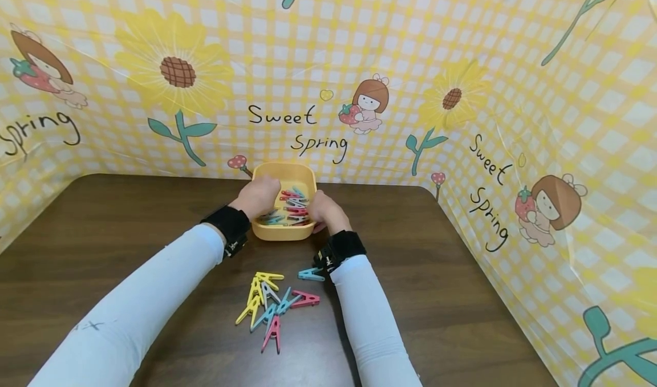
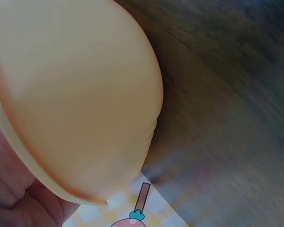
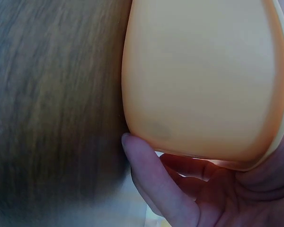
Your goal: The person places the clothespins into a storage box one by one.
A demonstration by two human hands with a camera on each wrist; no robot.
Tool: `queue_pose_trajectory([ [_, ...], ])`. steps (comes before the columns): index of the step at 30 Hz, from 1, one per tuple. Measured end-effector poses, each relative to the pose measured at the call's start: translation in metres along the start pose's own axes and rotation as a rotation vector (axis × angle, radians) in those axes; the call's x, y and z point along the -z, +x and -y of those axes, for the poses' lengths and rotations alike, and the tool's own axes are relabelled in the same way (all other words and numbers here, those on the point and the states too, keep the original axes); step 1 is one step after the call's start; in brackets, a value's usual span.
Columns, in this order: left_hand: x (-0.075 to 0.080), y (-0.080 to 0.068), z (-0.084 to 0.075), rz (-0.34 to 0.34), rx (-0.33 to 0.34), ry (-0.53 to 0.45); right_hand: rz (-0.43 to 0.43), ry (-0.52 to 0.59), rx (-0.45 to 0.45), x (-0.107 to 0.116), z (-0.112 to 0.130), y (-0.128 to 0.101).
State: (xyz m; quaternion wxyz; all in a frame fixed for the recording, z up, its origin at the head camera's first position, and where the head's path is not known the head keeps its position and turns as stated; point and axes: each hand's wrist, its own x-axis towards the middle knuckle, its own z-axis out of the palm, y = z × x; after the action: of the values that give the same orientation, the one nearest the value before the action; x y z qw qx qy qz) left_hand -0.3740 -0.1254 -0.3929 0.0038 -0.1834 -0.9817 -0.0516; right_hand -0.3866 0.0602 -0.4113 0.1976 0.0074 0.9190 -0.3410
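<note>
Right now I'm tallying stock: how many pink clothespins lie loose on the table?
2: one pink clothespin at the pile's right, another at its near end. Others may hide underneath.

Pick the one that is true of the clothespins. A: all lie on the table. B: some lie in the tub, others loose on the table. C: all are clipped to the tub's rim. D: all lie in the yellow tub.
B: several clothespins lie inside the yellow tub, and a loose pile lies on the dark table nearer the person.

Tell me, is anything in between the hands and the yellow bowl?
No. Both hands already touch the yellow bowl: the left hand rests on its left rim, and the right hand cups its right side, fingers against the wall. The loose clothespins lie nearer the person.
</note>
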Motion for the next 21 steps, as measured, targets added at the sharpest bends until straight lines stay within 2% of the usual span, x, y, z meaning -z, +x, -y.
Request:
queue_pose_trajectory([
  [10, 0.001, -0.002, -0.003, 0.024, 0.057, -0.051, 0.01, 0.014, -0.022, 0.0, 0.001, 0.005],
  [11, 0.001, -0.002, -0.002, 0.019, 0.052, -0.049, 0.014, 0.018, -0.024, 0.0, 0.0, 0.007],
  [12, 0.001, -0.002, -0.001, 0.012, 0.046, -0.046, 0.016, 0.025, -0.023, -0.002, -0.006, 0.022],
  [14, 0.003, -0.003, -0.001, -0.005, 0.038, -0.051, 0.016, 0.024, -0.027, -0.002, -0.006, 0.024],
  [18, 0.008, -0.005, -0.002, -0.028, 0.032, -0.079, 0.003, 0.025, -0.024, -0.003, -0.006, 0.021],
  [19, 0.01, -0.007, -0.002, -0.031, 0.032, -0.088, -0.001, 0.021, -0.023, -0.001, 0.0, 0.006],
  [21, 0.014, -0.01, -0.005, -0.037, 0.029, -0.099, -0.004, 0.018, -0.018, 0.0, 0.0, 0.002],
])
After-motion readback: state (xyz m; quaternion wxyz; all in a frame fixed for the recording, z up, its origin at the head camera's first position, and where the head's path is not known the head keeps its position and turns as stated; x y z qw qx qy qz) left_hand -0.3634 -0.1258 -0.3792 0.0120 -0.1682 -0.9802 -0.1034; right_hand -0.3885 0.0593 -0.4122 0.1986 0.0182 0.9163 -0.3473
